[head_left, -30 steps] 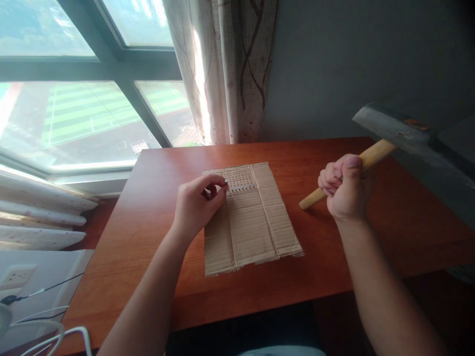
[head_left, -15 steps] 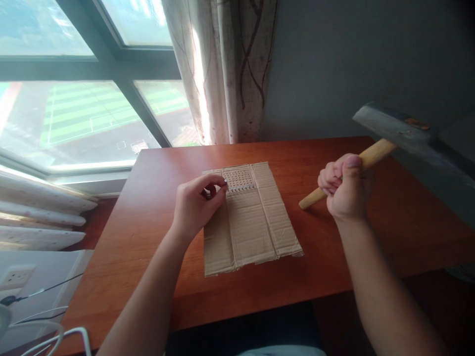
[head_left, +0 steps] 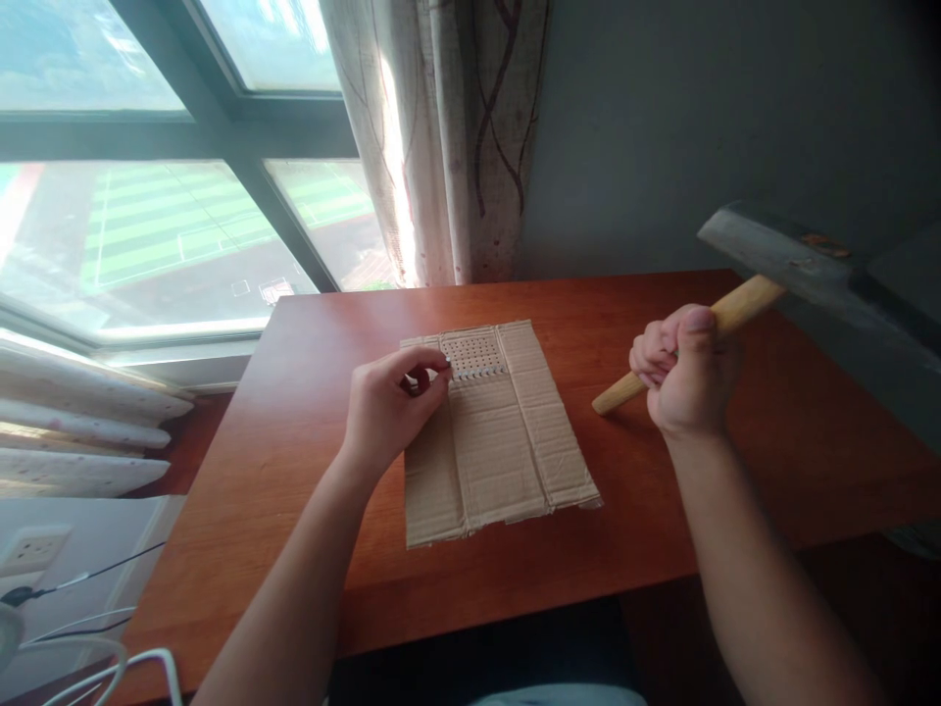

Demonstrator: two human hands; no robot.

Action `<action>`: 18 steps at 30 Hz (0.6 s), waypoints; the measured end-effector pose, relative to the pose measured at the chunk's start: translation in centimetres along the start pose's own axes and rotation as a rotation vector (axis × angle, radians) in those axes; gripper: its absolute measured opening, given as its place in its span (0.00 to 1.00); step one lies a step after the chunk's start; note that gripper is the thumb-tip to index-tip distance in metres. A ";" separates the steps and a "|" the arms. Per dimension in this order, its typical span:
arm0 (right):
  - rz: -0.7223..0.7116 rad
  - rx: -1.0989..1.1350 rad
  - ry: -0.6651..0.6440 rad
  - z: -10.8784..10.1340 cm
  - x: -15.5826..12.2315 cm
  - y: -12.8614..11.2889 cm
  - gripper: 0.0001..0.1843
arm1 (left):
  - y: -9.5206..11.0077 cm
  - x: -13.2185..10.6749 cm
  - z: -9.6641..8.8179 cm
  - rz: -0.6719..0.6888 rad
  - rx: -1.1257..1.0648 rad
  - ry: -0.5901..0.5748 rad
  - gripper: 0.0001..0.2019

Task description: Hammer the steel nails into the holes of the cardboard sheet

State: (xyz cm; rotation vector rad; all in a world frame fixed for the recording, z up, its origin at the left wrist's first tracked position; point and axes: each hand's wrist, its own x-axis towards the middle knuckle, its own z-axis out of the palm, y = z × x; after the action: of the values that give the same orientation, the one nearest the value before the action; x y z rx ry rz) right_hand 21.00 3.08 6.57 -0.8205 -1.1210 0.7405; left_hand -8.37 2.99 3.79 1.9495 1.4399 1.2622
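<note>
My left hand [head_left: 397, 397] is closed in a pinch on a small metal nail [head_left: 447, 362], most of it hidden by the fingertips. It rests over the left edge of a grid of small dark holes [head_left: 472, 353] at the far end of a creased cardboard sheet [head_left: 492, 441]. Along the near side of that grid runs a row of small shiny nail heads [head_left: 481, 374]. Off to the right, my right hand [head_left: 683, 368] is wrapped round the wooden handle of a hammer [head_left: 779, 245], its heavy metal head raised above the table.
The cardboard lies on a reddish-brown wooden table [head_left: 610, 549]. Behind it stand a patterned curtain [head_left: 441, 147], a grey wall [head_left: 662, 127] and, at left, a window [head_left: 169, 226]. White cables [head_left: 147, 657] and a wall socket [head_left: 36, 551] are at the lower left.
Hardly anything differs. The left fingertips have shifted very slightly at the nail; the right hand and hammer stay in place.
</note>
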 end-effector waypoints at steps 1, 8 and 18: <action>0.003 -0.006 -0.003 0.0 0.0 0.0 0.30 | 0.0 0.0 0.0 -0.001 -0.002 0.001 0.04; 0.104 -0.146 -0.074 0.4 0.4 0.0 0.31 | 0.1 0.1 0.1 0.024 0.002 0.011 0.03; 0.551 -0.504 -0.785 4.0 1.6 -3.2 0.32 | 0.0 0.0 0.3 0.042 -0.010 0.019 0.04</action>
State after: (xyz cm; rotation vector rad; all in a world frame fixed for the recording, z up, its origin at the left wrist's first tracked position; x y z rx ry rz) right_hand 17.89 3.55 10.88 -1.3497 -1.8578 1.3339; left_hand -8.14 3.05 3.60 1.9756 1.4065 1.3073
